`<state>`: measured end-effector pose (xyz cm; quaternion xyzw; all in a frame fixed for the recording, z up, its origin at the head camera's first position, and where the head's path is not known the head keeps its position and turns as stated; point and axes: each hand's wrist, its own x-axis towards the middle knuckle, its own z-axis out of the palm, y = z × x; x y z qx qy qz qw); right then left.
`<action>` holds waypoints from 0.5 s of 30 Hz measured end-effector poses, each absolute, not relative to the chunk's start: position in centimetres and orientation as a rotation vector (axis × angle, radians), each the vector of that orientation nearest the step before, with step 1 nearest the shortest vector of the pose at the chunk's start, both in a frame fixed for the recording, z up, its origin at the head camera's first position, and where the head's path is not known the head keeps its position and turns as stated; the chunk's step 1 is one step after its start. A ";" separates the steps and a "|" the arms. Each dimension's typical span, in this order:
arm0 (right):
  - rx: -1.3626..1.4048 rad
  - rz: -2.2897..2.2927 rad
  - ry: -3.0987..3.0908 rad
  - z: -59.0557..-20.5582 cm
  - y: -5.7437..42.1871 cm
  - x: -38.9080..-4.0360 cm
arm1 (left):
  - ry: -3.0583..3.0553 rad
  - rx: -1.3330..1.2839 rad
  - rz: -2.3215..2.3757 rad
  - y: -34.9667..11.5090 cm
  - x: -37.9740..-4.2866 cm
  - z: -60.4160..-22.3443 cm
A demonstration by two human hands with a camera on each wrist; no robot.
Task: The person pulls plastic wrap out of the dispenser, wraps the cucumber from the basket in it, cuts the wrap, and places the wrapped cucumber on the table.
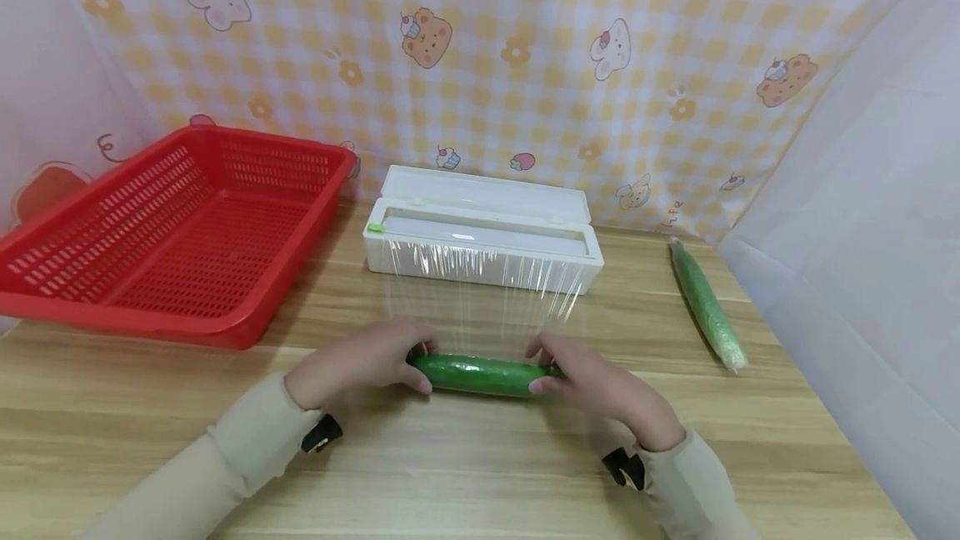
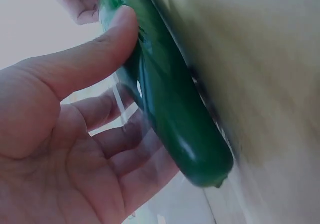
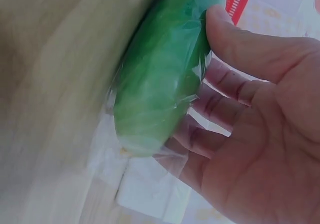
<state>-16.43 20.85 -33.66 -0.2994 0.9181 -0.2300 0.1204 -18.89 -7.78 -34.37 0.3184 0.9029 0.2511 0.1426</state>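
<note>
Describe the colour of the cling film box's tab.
The tab is bright green, clearest in the head view.

Cucumber [image 1: 480, 375] green, seemingly paler at one end; basket [image 1: 251, 319] red; cloth [image 1: 510, 98] yellow-white checked.

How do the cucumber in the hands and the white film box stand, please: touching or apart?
Apart: the head view shows tabletop between the cucumber and the white box, with clear film spanning the gap.
</note>
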 end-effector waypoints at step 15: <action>-0.933 -0.622 2.772 -33.7 21.0 -17.0 | 2.659 0.831 0.716 -8.4 -19.4 -34.2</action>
